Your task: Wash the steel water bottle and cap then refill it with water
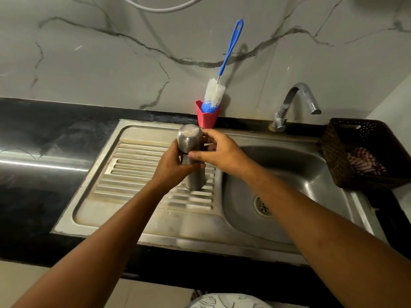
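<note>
A steel water bottle stands upright on the ribbed drainboard of the steel sink, just left of the basin. Its steel cap sits on top. My left hand grips the bottle's body from the left, fingers curled round it. My right hand grips the cap from the right, thumb in front and fingers behind. Both hands hide the middle of the bottle.
The sink basin with its drain lies to the right, under a steel tap. A blue and white bottle brush stands in a red holder against the marble wall. A dark basket holding cloth sits far right. Black counter spreads left.
</note>
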Motion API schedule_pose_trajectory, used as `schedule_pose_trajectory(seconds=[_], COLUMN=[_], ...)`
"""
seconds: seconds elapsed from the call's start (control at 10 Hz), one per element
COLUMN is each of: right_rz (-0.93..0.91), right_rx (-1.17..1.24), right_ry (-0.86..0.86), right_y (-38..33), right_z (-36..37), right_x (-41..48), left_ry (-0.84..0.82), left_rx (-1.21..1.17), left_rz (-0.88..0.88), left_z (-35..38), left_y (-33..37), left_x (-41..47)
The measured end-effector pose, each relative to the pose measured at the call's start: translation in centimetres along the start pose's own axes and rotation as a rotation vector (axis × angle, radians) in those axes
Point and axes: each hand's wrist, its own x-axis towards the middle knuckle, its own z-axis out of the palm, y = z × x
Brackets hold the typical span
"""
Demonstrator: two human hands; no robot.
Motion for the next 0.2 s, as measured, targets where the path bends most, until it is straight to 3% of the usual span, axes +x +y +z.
schedule_pose_trajectory(seconds=[0.2], right_rz=[0.043], right_rx=[-0.025], right_ry=[-0.033], right_y=[-0.17], right_z=[-0.24], right_x=[-0.24], left_ry=[-0.078], left_rx=[-0.027], left_rz=[0.052], left_z=[-1.37], left_y=[0.90], left_x=[-0.23])
